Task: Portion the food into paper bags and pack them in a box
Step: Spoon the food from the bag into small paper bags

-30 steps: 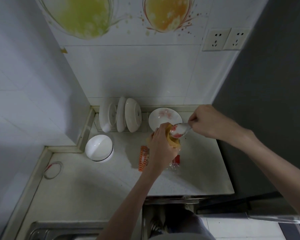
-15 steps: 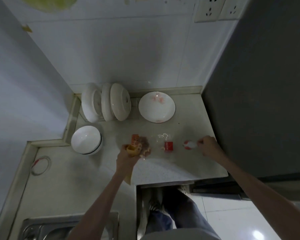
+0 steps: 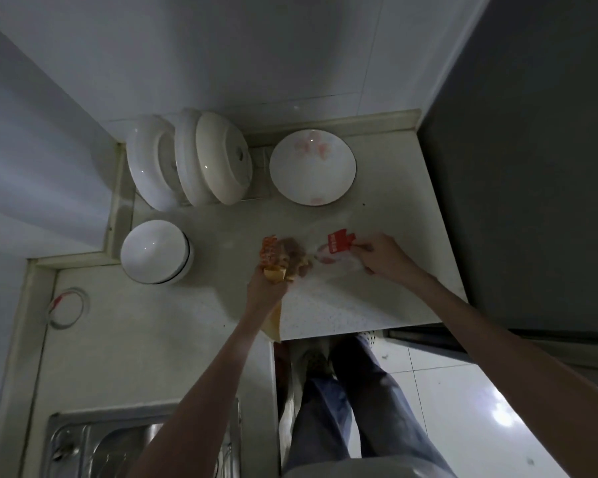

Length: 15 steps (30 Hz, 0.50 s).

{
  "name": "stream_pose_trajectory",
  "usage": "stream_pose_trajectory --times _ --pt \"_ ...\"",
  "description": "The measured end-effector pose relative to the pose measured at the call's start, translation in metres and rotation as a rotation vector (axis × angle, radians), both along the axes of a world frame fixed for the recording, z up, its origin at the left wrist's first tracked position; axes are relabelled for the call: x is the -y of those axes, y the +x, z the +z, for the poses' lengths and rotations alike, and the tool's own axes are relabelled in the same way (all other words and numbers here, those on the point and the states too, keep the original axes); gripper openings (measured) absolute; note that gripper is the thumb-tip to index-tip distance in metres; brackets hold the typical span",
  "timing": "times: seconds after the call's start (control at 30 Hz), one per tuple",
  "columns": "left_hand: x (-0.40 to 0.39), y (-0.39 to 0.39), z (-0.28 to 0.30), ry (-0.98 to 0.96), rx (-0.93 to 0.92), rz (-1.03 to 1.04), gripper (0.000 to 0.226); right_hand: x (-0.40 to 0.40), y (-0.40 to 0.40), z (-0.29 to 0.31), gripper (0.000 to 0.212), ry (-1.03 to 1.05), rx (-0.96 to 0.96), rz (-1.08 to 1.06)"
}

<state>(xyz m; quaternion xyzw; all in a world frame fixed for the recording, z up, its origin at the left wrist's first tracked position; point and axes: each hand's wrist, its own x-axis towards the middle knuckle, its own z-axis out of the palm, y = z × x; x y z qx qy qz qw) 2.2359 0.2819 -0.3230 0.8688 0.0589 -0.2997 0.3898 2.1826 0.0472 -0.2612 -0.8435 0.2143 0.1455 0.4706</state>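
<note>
My left hand (image 3: 266,288) grips the open top of a brown paper bag (image 3: 274,320), which hangs down over the counter's front edge. Just beyond that hand, a clump of brownish food (image 3: 294,258) lies in a clear plastic bag with an orange printed strip (image 3: 269,255). My right hand (image 3: 385,258) holds a white spoon (image 3: 327,256) whose bowl rests low on the counter beside the food. A red label (image 3: 339,243) on the clear plastic lies just above the spoon. No box is in view.
A white plate with pink stains (image 3: 312,167) sits at the back. White dishes (image 3: 190,160) stand on edge in a rack, and an upturned white bowl (image 3: 156,251) sits left. A ring (image 3: 66,307) lies far left, a steel sink (image 3: 118,450) below. A dark appliance (image 3: 532,167) borders the right.
The spoon has come down from the bag's mouth to the counter, then slid left toward the food. The left hand lowered the paper bag. The camera tilted downward.
</note>
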Motion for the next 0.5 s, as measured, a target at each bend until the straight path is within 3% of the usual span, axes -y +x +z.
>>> stream_pose_trajectory --times 0.13,0.2,0.27,0.4,0.5 --pt "-0.001 0.002 0.0 -0.049 -0.089 0.057 0.024 -0.017 0.001 0.026 0.022 -0.244 0.182 0.324" --pt "-0.003 0.002 0.001 -0.063 -0.107 0.068 0.016 -0.031 -0.011 0.027 0.02 -0.372 0.168 0.456" --pt "-0.007 0.0 0.002 -0.083 -0.119 0.104 0.011 -0.052 -0.025 0.024 0.033 -0.483 0.1 0.557" --pt "-0.017 -0.006 0.005 -0.153 -0.119 0.164 0.003 -0.078 -0.033 0.012 0.036 -0.481 -0.013 0.553" --pt "-0.023 -0.01 0.011 -0.177 -0.113 0.219 0.011 -0.073 -0.031 0.004 0.026 -0.425 -0.064 0.37"
